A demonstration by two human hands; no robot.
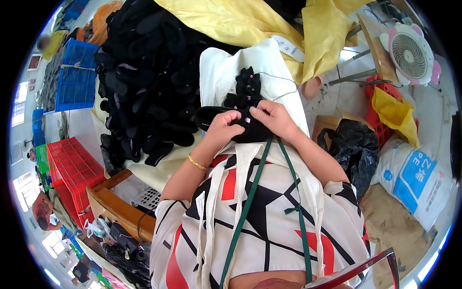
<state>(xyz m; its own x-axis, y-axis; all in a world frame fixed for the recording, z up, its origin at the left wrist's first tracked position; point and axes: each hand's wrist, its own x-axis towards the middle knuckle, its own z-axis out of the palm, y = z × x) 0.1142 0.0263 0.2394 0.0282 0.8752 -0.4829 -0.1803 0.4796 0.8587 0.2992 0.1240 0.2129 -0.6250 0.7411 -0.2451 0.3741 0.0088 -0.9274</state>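
Observation:
A black cloth shoe (257,132) with a small pink and white ornament lies across my lap, between my two hands. My left hand (224,128) is closed on its left part, thumb and forefinger bent close together beside the ornament. From the other side my right hand (275,118) pinches the upper edge, its thumb pointing toward the ornament. Just beyond it, a few black cloth pieces with small pink spots (249,83) lie bunched on a white cloth (216,62). The fingertips partly cover the shoe, and its underside is hidden.
A large heap of black cloth shoes (149,72) rises at the left, beside yellow sheeting (226,19). Red crates (74,166) and a blue crate (76,77) stand farther left. At right are a fan (410,52), a black plastic bag (353,144) and a white sack (414,178).

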